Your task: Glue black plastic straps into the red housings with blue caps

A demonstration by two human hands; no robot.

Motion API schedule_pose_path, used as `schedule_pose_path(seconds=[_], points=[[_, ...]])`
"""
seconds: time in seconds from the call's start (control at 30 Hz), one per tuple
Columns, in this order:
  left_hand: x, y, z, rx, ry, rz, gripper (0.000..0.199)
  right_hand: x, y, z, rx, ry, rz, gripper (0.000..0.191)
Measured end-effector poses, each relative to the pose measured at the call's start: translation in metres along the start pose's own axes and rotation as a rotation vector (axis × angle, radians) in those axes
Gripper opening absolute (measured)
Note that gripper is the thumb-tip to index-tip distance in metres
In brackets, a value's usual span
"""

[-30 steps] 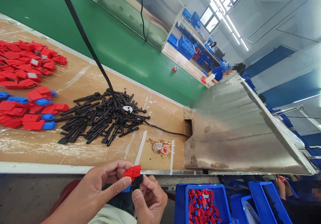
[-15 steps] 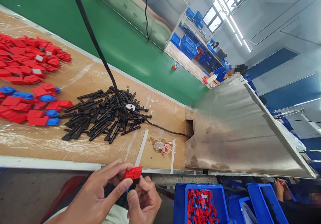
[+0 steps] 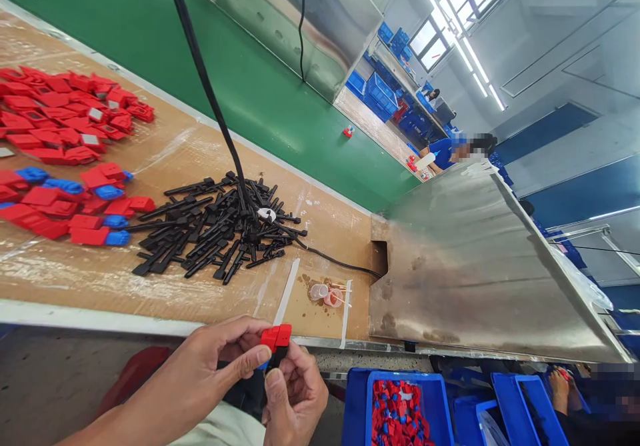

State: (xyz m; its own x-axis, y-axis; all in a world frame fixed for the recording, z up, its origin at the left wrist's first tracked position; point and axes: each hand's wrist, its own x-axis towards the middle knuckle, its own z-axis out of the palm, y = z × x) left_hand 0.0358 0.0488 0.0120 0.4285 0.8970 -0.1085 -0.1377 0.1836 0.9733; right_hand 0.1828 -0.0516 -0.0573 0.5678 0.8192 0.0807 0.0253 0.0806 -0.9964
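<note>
The bench (image 3: 333,226) runs across the left and middle of the frame, slid a little rightward since a second ago as my view turns; its heaps look undisturbed. Red pieces (image 3: 60,116) lie upper left, red-and-blue ones (image 3: 47,203) below them, and black sticks (image 3: 215,236) nearer the centre. A blue bin (image 3: 443,403) of red and blue pieces sits lower right. At bottom centre, my left hand (image 3: 207,366) is closed to a pinch, thumb and fingers on a red block (image 3: 277,335). My right hand (image 3: 299,393) is pinched too, thumb and forefinger on a black part (image 3: 278,355) just under it. More of that black shows than half a second ago; I judge I'm still working the two together. Whether they're joined, I can't tell.
</note>
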Motion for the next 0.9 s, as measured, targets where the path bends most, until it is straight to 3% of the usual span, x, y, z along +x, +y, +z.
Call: schedule_pose_path(seconds=[0.27, 0.43, 0.6, 0.67, 0.8, 0.83, 0.9], points=[[-0.01, -0.017, 0.013, 0.193, 0.284, 0.234, 0.042, -0.006, -0.019, 0.018, -0.212, 0.072, -0.289, 0.017], [-0.01, -0.013, 0.014, 0.165, 0.315, 0.334, 0.043, -0.002, -0.029, 0.024, -0.303, 0.04, -0.436, 0.019], [-0.01, -0.039, 0.005, 0.164, 0.285, 0.221, 0.047, -0.004, -0.022, 0.031, -0.311, 0.045, -0.383, 0.02], [-0.002, -0.046, -0.004, 0.075, 0.211, 0.098, 0.054, -0.004, -0.016, 0.027, -0.297, -0.012, -0.331, 0.022], [0.018, -0.034, -0.019, -0.172, -0.216, -0.262, 0.07, 0.017, -0.031, 0.002, -0.245, -0.059, -0.278, 0.042], [0.02, -0.028, -0.02, -0.2, -0.29, -0.307, 0.071, 0.026, -0.041, -0.005, -0.256, -0.14, -0.255, 0.052], [0.022, -0.019, -0.018, -0.229, -0.374, -0.365, 0.068, 0.047, -0.064, -0.014, -0.248, -0.435, -0.245, 0.068]])
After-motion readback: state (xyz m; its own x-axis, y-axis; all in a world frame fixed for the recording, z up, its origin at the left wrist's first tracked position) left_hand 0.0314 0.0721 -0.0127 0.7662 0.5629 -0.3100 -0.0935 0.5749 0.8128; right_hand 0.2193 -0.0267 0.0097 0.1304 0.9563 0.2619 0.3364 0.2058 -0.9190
